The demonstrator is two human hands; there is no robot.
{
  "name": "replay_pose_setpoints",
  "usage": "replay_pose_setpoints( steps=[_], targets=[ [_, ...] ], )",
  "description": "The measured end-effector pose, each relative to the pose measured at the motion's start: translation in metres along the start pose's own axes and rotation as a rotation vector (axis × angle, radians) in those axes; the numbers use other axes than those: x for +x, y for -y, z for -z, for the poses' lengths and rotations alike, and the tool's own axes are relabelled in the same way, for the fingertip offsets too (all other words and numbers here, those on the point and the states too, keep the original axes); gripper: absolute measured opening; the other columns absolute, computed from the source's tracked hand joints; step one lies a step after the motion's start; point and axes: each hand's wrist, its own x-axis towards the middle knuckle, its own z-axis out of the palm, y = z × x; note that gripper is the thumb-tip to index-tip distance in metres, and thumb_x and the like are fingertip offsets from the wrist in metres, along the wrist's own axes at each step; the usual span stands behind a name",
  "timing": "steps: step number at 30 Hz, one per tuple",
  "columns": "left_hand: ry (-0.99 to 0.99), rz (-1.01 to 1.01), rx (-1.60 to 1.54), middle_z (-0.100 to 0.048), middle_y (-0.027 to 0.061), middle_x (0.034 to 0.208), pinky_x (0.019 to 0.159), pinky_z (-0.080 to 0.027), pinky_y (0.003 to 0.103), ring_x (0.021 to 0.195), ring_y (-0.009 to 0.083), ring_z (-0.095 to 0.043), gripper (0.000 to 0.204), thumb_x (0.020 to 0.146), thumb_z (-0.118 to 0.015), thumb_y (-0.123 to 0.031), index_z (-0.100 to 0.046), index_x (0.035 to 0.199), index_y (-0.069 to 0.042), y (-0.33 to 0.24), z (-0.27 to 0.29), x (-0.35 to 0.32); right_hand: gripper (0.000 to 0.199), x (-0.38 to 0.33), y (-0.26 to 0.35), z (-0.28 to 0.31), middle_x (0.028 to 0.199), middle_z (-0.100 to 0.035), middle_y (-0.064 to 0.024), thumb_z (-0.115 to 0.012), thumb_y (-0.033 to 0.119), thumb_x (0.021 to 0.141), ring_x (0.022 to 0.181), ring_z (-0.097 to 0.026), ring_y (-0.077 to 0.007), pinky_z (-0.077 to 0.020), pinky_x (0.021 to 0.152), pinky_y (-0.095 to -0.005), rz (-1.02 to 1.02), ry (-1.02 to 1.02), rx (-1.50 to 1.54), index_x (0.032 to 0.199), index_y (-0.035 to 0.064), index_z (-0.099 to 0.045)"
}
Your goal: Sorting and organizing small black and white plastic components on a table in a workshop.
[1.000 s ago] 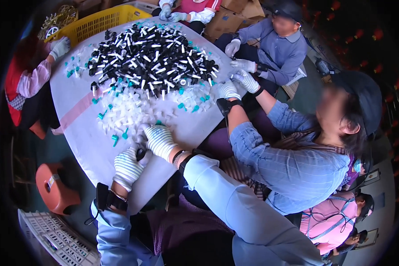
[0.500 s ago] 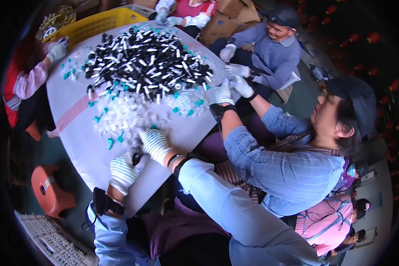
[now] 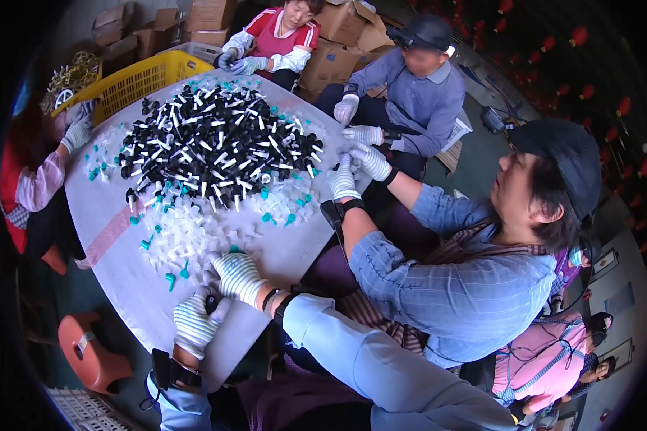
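Left glove: my left hand (image 3: 194, 323), lower left of centre in the head view, fingers curled round a black piece (image 3: 212, 302).
Right glove: my right hand (image 3: 239, 279), up and to the right, fingers bunched; what they pinch, if anything, I can't tell.
Black piece: right here, just below my right fingertips, left hand nearer; its long axis is too covered to read.
Pale pieces: loose pile (image 3: 183, 241) just above my hands, teal bits (image 3: 185, 270) among them.
Table: white top (image 3: 289, 248), black-and-white heap (image 3: 219, 140) upper middle.
Room: yellow basket (image 3: 133, 90) upper left, orange stool (image 3: 106, 366) lower left, co-workers around.
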Motion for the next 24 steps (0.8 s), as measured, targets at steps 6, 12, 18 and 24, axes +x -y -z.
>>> replay_pose_setpoints(
  steps=[6,12,18,24],
  targets=[
    [0.012,-0.012,0.015,-0.062,0.015,0.065,0.054,-0.048,0.042,0.059,0.0356,-0.062,0.041,0.082,-0.066,-0.048,-0.061,0.091,-0.009,0.001,-0.004,-0.002,0.029,-0.004,-0.002,0.002,0.078,-0.067,-0.0108,-0.064,0.023,0.08,0.073,-0.064,-0.033,-0.0491,0.067,-0.045,0.01,0.008,-0.018,0.103,0.0079,-0.054],
    [-0.023,0.083,-0.013,-0.064,0.0168,0.076,0.062,-0.049,0.046,0.07,0.0392,-0.063,0.036,0.087,-0.061,-0.042,-0.06,0.102,-0.009,0.016,0.002,-0.014,0.018,0.002,0.001,-0.025,0.079,-0.067,-0.0146,-0.061,0.012,0.078,0.074,-0.065,-0.0338,-0.0503,0.066,-0.0456,-0.046,0.112,-0.283,0.096,0.0105,-0.061],
    [0.01,-0.043,-0.212,-0.066,0.0178,0.092,0.075,-0.05,0.043,0.083,0.0362,-0.064,0.036,0.089,-0.057,-0.04,-0.059,0.107,-0.01,0.013,0.002,0.002,0.04,0.009,-0.032,-0.023,0.093,-0.068,-0.0165,-0.063,0.008,0.078,0.084,-0.066,-0.0348,-0.0512,0.075,-0.0455,0.007,0.02,-0.074,0.118,0.0101,-0.055],
    [0.029,0.045,-0.115,-0.065,0.0136,0.078,0.067,-0.051,0.04,0.073,0.0347,-0.064,0.033,0.088,-0.06,-0.042,-0.061,0.1,-0.011,0.014,0.009,-0.006,0.049,-0.006,-0.021,-0.026,0.109,-0.062,-0.0164,-0.065,0.004,0.074,0.096,-0.061,-0.0348,-0.0487,0.082,-0.0426,0.147,0.01,-0.108,0.121,0.0116,-0.056]
  ],
)
